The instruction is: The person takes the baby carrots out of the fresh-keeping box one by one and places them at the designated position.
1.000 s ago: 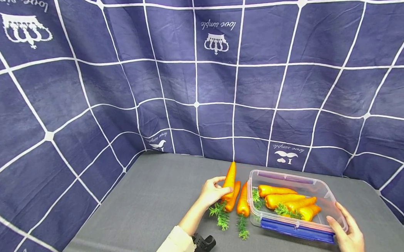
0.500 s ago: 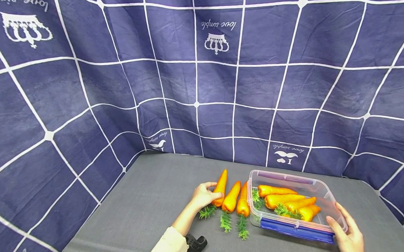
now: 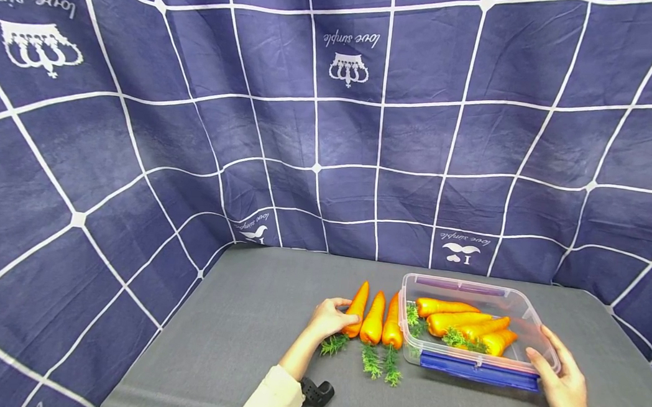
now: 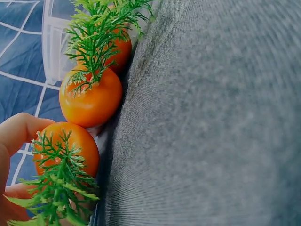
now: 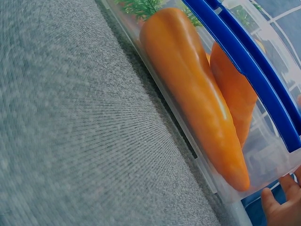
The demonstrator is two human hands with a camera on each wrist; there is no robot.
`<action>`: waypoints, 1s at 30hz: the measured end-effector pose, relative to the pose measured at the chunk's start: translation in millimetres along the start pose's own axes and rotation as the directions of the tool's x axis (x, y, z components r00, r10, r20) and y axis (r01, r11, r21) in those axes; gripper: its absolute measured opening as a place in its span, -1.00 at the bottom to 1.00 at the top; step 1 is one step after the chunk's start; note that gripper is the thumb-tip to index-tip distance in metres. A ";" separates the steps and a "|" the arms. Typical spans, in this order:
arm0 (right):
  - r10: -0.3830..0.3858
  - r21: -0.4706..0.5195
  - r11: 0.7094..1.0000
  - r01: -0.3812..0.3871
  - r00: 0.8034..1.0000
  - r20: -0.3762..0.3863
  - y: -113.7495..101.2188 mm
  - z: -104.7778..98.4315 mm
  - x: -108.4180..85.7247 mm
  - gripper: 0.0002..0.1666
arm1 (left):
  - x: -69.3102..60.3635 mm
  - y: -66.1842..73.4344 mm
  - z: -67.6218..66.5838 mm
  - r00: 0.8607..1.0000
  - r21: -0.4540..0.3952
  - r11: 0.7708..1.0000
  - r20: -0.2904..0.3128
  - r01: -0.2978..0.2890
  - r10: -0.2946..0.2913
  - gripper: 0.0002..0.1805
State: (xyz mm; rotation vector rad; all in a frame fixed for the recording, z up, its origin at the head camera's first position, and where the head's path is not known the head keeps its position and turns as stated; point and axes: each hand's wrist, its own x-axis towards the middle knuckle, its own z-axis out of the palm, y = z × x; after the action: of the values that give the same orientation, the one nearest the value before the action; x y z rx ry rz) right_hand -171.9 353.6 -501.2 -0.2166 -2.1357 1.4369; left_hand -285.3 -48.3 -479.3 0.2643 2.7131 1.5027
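Note:
My left hand [image 3: 330, 319] pinches the leftmost carrot [image 3: 357, 310] between thumb and fingers. It lies on the table, tip pointing away and leafy green top toward me. Side by side to its right lie a middle carrot [image 3: 373, 318] and a third carrot [image 3: 393, 323], which is close against a clear plastic container [image 3: 544, 341]. In the left wrist view, the held carrot [image 4: 77, 141] shows its rounded top end beside the middle one. My right hand [image 3: 567, 380] grips the container's front right corner, thumb on the rim. Several carrots [image 3: 459, 324] with green tops lie inside the container.
A blue latch flap [image 3: 478, 370] hangs outward along the container's near side. Grey cloth [image 3: 229, 322] covers the table. A blue curtain [image 3: 341, 136] with white lines hangs behind and at the left. A black band [image 3: 317, 393] sits at my left wrist.
My left hand has brought its carrot leftward off the middle carrot and down onto the table, then slightly right. The middle carrot now lies straighter. The right hand and container have stayed put.

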 end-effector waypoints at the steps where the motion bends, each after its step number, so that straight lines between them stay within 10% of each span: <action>1: -0.004 -0.004 1.000 0.004 1.000 -0.002 -0.1 -0.2 0.1 -0.30 | 0.1 0.1 0.1 1.000 0.006 1.000 0.000 -0.007 0.007 -0.48; 18: -0.014 -0.003 1.000 0.014 1.000 0.004 -0.8 -0.8 0.0 -0.30 | 2.2 11.6 -0.6 1.000 0.046 0.999 -0.009 -0.027 0.027 -0.55; 30: -0.017 -0.007 1.000 0.017 1.000 -0.004 -0.9 -0.4 -0.3 -0.31 | 3.3 48.8 2.3 0.990 -0.061 0.988 -0.018 -0.143 0.142 -0.60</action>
State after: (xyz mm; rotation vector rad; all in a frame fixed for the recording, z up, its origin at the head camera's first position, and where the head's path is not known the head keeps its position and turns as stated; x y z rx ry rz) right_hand -171.3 353.4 -500.4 -0.2029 -2.1346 1.4180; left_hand -281.7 -20.5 -439.1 0.4570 2.7040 1.6272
